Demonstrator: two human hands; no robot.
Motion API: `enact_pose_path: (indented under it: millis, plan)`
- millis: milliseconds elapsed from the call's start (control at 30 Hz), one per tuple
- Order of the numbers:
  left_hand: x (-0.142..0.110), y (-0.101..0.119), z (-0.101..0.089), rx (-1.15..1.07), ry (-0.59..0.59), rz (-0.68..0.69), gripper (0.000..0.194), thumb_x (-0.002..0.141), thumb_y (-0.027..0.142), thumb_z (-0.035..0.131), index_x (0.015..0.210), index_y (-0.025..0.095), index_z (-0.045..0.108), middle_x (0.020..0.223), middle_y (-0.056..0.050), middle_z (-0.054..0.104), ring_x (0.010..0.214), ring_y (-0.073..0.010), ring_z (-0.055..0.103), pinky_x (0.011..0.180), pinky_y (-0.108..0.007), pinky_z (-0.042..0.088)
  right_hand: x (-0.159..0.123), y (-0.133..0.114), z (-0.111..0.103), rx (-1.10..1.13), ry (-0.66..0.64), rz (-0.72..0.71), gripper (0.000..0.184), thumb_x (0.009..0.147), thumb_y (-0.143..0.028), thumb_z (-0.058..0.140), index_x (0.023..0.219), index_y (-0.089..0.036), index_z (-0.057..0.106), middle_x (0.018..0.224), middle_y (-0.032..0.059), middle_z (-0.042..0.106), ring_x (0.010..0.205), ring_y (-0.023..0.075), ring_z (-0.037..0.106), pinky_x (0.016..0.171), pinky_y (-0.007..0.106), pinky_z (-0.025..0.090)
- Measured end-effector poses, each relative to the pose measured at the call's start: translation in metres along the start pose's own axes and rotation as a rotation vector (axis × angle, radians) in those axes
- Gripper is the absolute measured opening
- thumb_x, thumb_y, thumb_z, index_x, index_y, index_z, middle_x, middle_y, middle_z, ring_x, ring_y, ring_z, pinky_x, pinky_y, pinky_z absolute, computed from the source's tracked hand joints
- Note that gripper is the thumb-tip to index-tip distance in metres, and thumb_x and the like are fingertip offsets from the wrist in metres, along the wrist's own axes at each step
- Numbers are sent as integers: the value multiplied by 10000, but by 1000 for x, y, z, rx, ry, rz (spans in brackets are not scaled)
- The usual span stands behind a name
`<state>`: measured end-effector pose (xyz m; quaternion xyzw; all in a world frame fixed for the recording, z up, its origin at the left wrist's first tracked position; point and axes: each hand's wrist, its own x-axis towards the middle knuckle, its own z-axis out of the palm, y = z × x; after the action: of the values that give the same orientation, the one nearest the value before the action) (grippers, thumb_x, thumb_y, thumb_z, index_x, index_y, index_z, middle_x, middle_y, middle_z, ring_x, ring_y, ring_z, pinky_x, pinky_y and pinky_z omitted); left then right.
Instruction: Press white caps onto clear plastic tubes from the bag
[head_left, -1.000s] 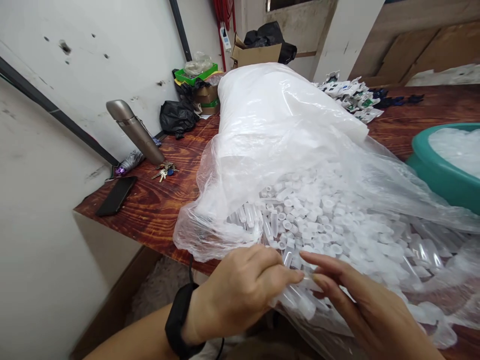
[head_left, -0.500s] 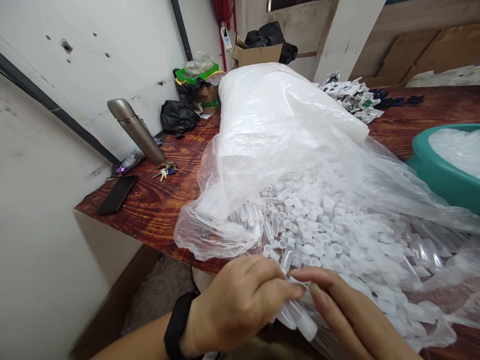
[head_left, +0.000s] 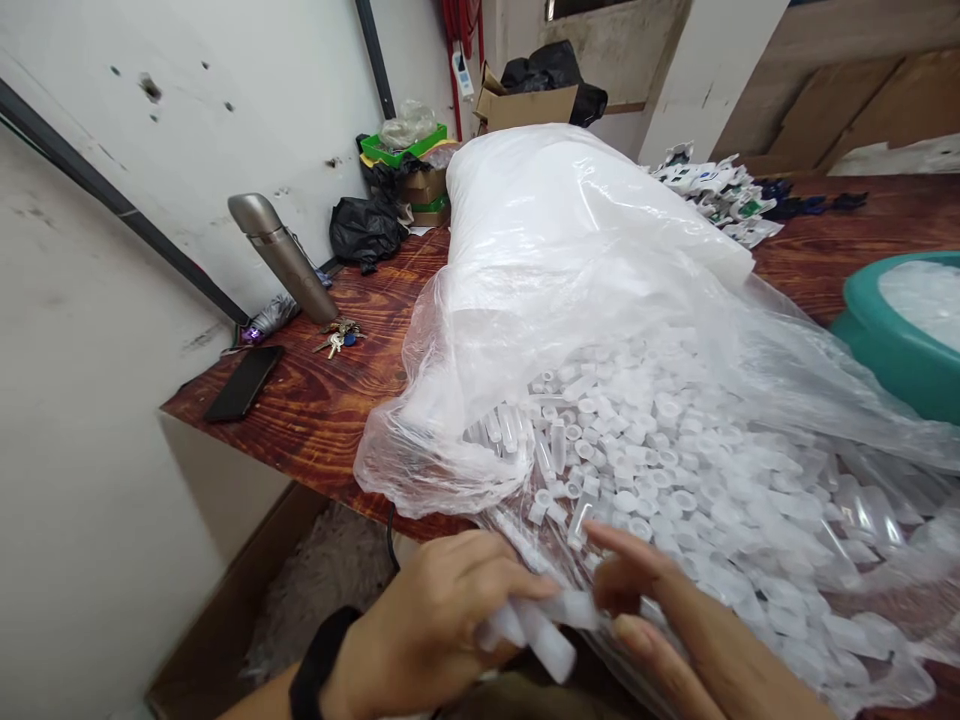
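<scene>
My left hand (head_left: 435,615), a black band on its wrist, is closed around several translucent plastic tubes (head_left: 549,645) at the table's front edge. Their ends stick out to the right below the fingers. Just right of them, my right hand (head_left: 697,630) has its index finger and thumb apart, with nothing seen between them. Beyond both hands lies a heap of small white caps (head_left: 660,460), mixed with more clear tubes (head_left: 557,445). The heap spills from the mouth of a large clear plastic bag (head_left: 525,220).
A green basin (head_left: 874,345) with translucent pieces stands at the right. On the left of the wooden table (head_left: 300,420) are a phone (head_left: 244,383), keys (head_left: 341,338) and a tilted metal flask (head_left: 285,260). White-and-green parts (head_left: 720,195) lie behind the bag.
My left hand has moved left and slightly down with the tubes. The right hand's fingers have come away from the left hand and spread apart.
</scene>
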<state>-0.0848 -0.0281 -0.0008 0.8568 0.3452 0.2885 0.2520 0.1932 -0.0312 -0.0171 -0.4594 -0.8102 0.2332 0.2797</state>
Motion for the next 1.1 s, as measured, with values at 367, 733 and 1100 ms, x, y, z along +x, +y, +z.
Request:
enact_pose_path:
  millis: [367,733,1100]
  plan:
    - [-212,-98,-110,334,-273,-1285,558,737,428,651,1222,160,720,1301,-160,743,1243,-389,679,1054,-433,517,-4,66,-35,-158,51,17,337,1074,-414,496,1379,-340,621,1229,48,780,1068,279,792,861,357,677]
    - [33,-7,-62,193,-179,-533,321,1096,431,490,1023,213,715,993,-22,764,926,-196,709,831,-272,511,59,45,7,-376,-39,-314,356,1062,-135,432,1344,-215,634,1204,123,715,1040,287,723,832,431,603]
    - [134,-37,24,468,-146,-454,330,1012,419,660,1017,98,739,1120,-187,711,1053,-357,719,885,-452,580,57,63,12,-319,35,-270,452,1040,-73,428,1440,-247,549,1193,102,716,1059,269,720,858,417,607]
